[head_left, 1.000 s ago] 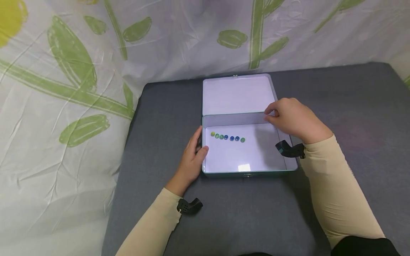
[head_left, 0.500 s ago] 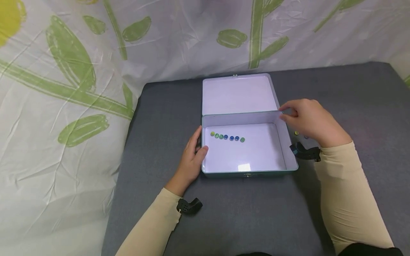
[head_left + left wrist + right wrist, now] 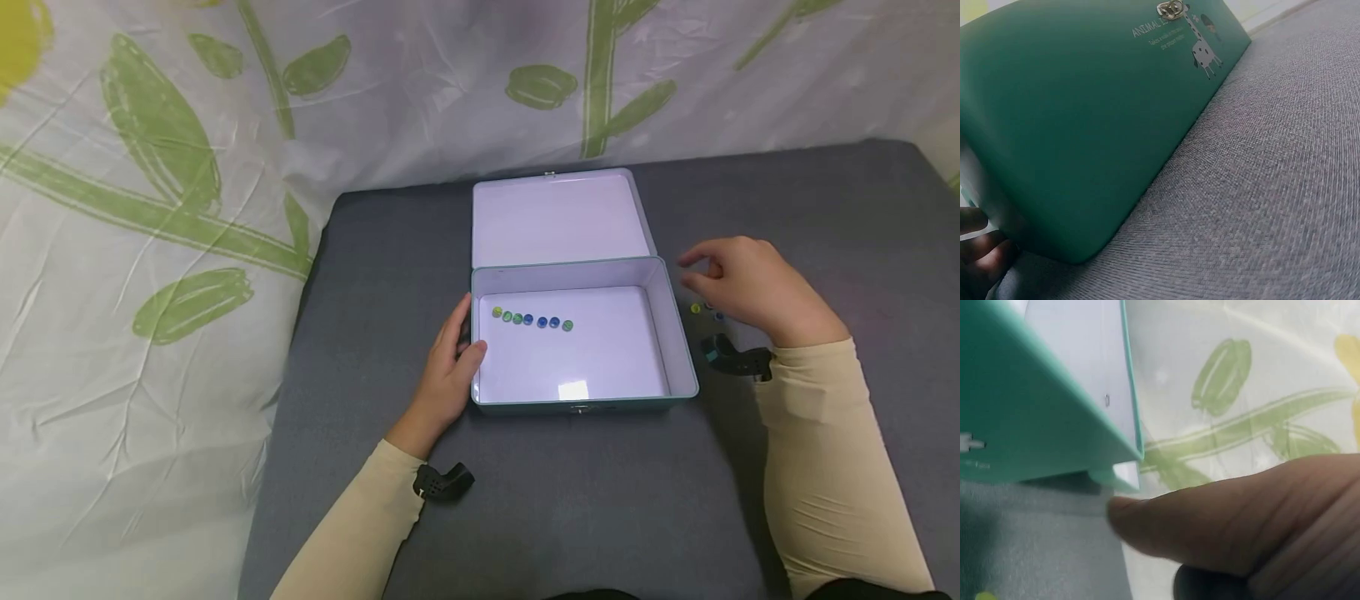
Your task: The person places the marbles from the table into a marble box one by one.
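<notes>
A green metal box [image 3: 588, 408] with a white inside lies with its lid [image 3: 558, 218] folded back. Inside it, a row of small green, blue and yellowish glass marbles [image 3: 528, 319] runs across the left part. My left hand [image 3: 444, 379] holds the box's left side, thumb at the rim and fingers along the outer wall. Beyond the right wall hovers my right hand [image 3: 750, 287], thumb and forefinger apart, nothing visible between them. Beneath it lie a few loose marbles [image 3: 695, 308], partly hidden by the hand. In the right wrist view, my thumb [image 3: 1172, 519] shows near the box's corner.
Dark grey cloth [image 3: 570, 500] covers the table under the box. Behind and to the left hangs a pale sheet [image 3: 420, 92] with painted green leaves. A metal clasp [image 3: 1171, 9] and a giraffe print mark the box's front.
My right hand has moved right, from above the box's right end to beyond its right wall, uncovering loose marbles there. My left hand and the row of marbles have stayed put.
</notes>
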A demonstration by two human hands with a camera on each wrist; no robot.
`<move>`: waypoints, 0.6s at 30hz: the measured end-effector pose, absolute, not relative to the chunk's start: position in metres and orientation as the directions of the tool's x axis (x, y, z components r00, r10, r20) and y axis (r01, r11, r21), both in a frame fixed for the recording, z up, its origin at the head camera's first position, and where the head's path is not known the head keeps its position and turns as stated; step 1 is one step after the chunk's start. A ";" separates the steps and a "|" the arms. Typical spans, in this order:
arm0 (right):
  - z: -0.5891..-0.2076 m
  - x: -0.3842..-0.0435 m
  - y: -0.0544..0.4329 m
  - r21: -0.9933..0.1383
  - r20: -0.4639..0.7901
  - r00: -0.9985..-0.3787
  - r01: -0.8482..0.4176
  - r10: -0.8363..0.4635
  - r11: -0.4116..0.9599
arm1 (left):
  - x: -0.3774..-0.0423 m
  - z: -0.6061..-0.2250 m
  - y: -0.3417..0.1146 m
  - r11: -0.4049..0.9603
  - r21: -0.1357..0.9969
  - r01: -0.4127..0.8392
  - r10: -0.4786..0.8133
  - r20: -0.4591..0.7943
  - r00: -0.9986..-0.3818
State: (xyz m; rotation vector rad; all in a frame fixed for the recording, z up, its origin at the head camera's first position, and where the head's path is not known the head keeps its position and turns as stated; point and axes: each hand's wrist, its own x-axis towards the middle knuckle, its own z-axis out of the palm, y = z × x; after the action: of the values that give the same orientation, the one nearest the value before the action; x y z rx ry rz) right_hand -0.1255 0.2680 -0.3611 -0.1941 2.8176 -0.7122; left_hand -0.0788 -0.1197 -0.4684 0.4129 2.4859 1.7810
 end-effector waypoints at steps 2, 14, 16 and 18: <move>-0.363 -0.125 0.271 -0.481 -0.218 -0.958 -0.060 -0.186 0.875 | -0.079 -0.469 -0.120 0.302 0.935 0.185 0.250 0.110 -0.962; -0.376 -0.131 0.284 -0.443 -0.300 -0.931 -0.058 -0.209 0.895 | -0.079 -0.470 -0.121 0.304 0.932 0.199 0.258 0.120 -0.959; -0.379 -0.132 0.286 -0.434 -0.317 -0.925 -0.056 -0.210 0.899 | -0.080 -0.470 -0.121 0.304 0.932 0.197 0.259 0.118 -0.959; -0.382 -0.132 0.288 -0.431 -0.331 -0.920 -0.051 -0.210 0.901 | -0.080 -0.470 -0.121 0.305 0.932 0.194 0.258 0.116 -0.959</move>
State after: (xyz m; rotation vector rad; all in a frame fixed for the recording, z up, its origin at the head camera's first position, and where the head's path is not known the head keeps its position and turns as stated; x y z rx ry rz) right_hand -0.1324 0.2879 -0.3816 -0.1925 2.6918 -0.5955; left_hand -0.0798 -0.1214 -0.4699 0.4324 2.4923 1.7678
